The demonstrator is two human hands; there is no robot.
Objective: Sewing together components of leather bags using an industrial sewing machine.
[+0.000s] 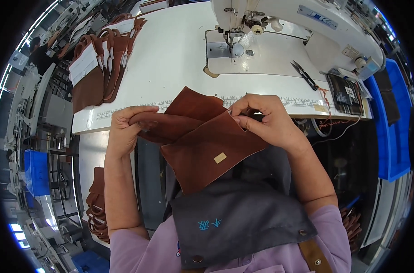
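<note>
A brown leather piece (211, 148), folded over with overlapping flaps, is held up in front of my chest at the table's front edge. A small beige rectangle sits on its lower flap. My left hand (127, 125) grips the rolled left end, thumb and fingers closed round it. At the upper right edge of the leather, my right hand (264, 118) pinches a corner between thumb and fingertips. Beyond the leather stands a white sewing machine (280, 22), its needle and presser foot above a metal plate.
Brown leather pieces with handles and white sheets (102, 63) lie at the table's far left. Black thread snips (305, 75) and a dark flat packet (345, 95) rest at the right. A blue bin (391, 141) stands beyond the right edge. More leather pieces (97, 200) lie low at left.
</note>
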